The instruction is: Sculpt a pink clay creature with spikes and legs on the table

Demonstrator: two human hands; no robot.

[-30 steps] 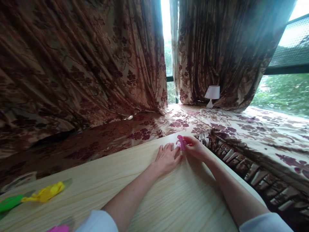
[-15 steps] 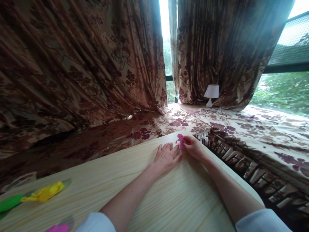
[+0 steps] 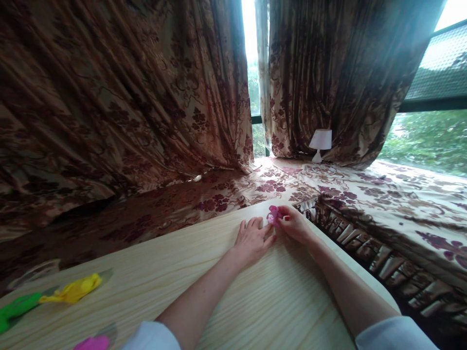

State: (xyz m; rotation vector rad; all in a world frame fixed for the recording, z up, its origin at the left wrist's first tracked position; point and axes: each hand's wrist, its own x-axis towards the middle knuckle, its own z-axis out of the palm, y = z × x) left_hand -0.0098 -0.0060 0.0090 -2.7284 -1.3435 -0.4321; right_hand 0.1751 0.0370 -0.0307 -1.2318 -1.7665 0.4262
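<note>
wearer's left sleeve (image 3: 151,336): pale, near white with a faint blue-grey cast, plain cloth, ending in a wide, rounded opening around the elbow. right sleeve (image 3: 396,334): same pale cloth, hem softly curved, loose about the arm. left forearm (image 3: 199,294) bare, one tiny dark spot partway along. right forearm (image 3: 348,284) bare. left hand (image 3: 253,239) and right hand (image 3: 296,226) both ungloved; nails too small to make out.

Text: none legible | Labels, brands: none legible | Numbers, signs: none legible
</note>
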